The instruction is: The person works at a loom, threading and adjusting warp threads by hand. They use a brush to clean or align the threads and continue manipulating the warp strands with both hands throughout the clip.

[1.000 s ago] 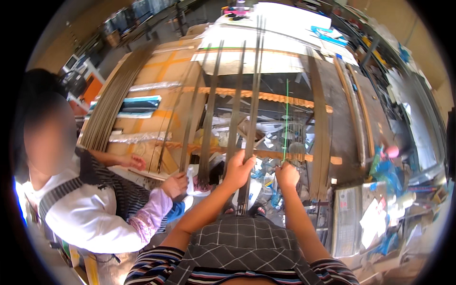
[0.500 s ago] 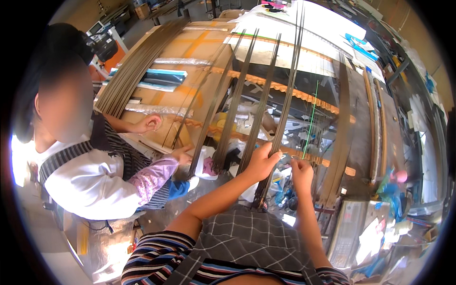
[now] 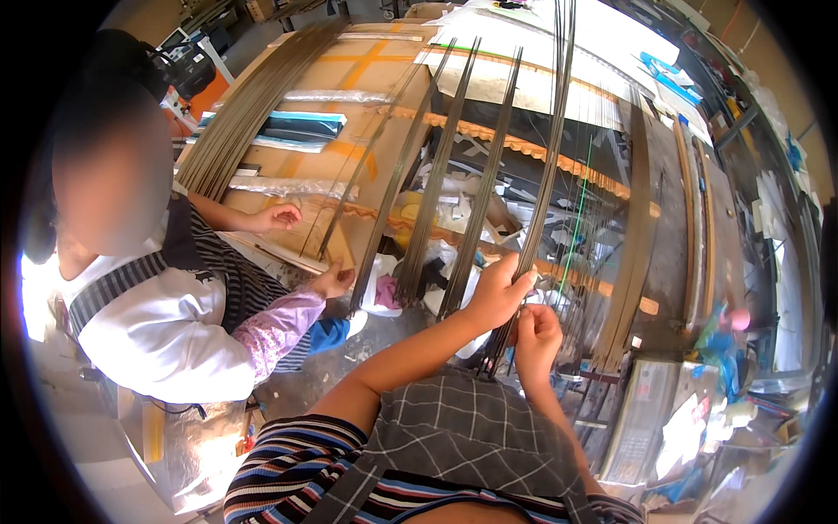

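Note:
My left hand (image 3: 499, 293) is closed round a bundle of long, thin dark strips (image 3: 548, 192), near its lower end. The bundle runs away from me across notched wooden bars (image 3: 524, 153). Just below and to the right, my right hand (image 3: 536, 342) is closed in a pinch beside the same bundle; what its fingers hold, if anything, is too small to make out. More bundles of dark strips (image 3: 491, 175) lie to the left, spaced apart. A thin green strand (image 3: 576, 218) stretches over the bars to the right, before a wide dark bundle (image 3: 635, 253).
At the left sits a co-worker (image 3: 175, 332), hands near the leftmost strips. A cardboard-covered table (image 3: 323, 79) carries a thick row of strips (image 3: 253, 113). Scraps and bags (image 3: 463, 210) lie beneath the bars. White sheets (image 3: 576, 52) cover the far end; clutter (image 3: 724, 402) stands at right.
My right hand has moved left, up against the bundle near my left hand. The bundle and my left hand have shifted slightly right in the picture. The co-worker's nearer hand has changed position slightly.

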`<act>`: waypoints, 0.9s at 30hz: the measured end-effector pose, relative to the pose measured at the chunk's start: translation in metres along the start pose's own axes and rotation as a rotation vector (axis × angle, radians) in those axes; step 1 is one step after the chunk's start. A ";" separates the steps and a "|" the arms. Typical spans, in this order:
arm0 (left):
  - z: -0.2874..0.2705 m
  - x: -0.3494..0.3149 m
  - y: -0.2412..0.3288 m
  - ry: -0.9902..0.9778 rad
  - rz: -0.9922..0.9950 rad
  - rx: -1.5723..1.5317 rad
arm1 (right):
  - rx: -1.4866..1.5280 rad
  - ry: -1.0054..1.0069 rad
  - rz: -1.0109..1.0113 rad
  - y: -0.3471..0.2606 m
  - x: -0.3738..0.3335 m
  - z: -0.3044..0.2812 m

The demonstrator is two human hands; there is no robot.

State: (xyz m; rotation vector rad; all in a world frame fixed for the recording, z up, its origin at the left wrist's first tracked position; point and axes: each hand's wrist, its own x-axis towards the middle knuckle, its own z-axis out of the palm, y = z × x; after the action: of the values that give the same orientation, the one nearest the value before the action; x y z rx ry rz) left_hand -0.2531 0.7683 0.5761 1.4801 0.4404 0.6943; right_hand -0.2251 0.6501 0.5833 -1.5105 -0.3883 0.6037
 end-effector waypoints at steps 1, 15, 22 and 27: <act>0.001 0.000 0.001 0.007 0.004 -0.002 | -0.044 0.036 0.004 -0.001 -0.002 0.001; -0.032 0.009 0.018 0.021 -0.038 0.058 | -0.660 0.328 -0.359 0.056 0.033 -0.035; -0.043 0.014 0.022 0.071 -0.049 -0.048 | -0.749 0.339 -0.306 0.058 0.049 -0.036; -0.052 0.014 0.029 0.089 -0.035 -0.007 | -0.796 0.353 -0.230 0.071 0.061 -0.041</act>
State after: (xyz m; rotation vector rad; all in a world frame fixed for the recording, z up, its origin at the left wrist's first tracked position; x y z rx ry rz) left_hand -0.2818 0.8154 0.6031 1.4352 0.5303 0.7349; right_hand -0.1614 0.6498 0.5033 -2.2406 -0.5510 -0.0352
